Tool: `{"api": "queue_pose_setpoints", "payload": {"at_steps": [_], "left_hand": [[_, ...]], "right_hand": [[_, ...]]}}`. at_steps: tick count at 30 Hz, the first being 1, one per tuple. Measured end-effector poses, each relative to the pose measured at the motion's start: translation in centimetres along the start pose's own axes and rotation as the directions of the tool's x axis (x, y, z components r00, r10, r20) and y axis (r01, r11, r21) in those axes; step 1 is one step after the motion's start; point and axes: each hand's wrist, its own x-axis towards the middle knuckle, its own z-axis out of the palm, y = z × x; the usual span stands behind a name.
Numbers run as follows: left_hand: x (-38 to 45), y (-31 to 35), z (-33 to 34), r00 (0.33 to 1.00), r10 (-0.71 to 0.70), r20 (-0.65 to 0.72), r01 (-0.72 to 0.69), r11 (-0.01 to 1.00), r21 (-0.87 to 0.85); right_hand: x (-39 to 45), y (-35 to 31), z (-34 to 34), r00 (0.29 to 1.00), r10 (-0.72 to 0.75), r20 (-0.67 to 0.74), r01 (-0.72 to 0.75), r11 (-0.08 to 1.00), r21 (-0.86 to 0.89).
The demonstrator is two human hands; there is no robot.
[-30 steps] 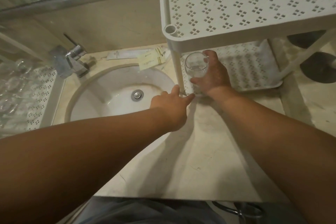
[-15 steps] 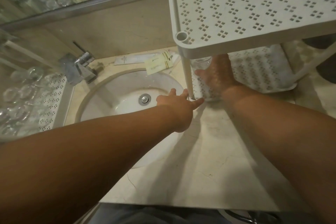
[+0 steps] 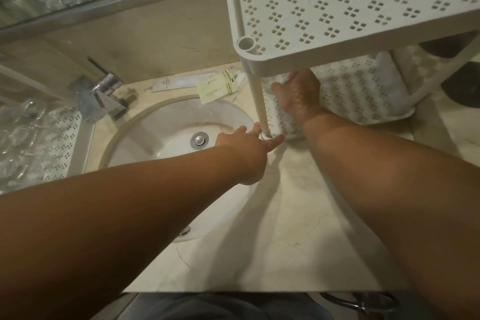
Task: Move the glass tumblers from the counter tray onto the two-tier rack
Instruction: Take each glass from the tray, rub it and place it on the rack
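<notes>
**Tumbler held under the upper shelf of the rack**

Clear glass tumbler (image 3: 279,80) is gripped by the right hand (image 3: 298,97), whose fingers are wrapped around its side. The glass is mostly hidden by the hand and by the upper shelf, so only a small part of it is seen. It is held over the perforated lower shelf (image 3: 363,101) of the white plastic two-tier rack (image 3: 337,8); whether it touches the shelf cannot be told.

The left hand (image 3: 246,148) is stretched out with loose fingers, and the foot of the rack's front leg (image 3: 257,101) is touched by its fingertips. Nothing is grasped by it.

To the left, a round white sink (image 3: 168,127) is set in the beige marble counter (image 3: 272,241). Beyond it, more clear tumblers (image 3: 23,138) are seen, blurred, on a white perforated tray (image 3: 78,148).
</notes>
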Motion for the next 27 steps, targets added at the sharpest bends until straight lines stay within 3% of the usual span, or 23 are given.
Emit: {"api": "queue_pose_setpoints", "payload": {"at_steps": [20,27], "left_hand": [[0.3,-0.5,0.6,0.999,0.027,-0.018,-0.027,1.0,0.003],[-1.2,-1.7,2.2,0.981,0.066,-0.18,-0.097,0.981,-0.169]], "right_hand": [[-2.2,1.2,-0.4,0.992,-0.087,0.091,0.08,0.994,0.078],[-5.2,1.3,-2.2,0.999,-0.023,0.022,0.024,0.999,-0.043]]}}
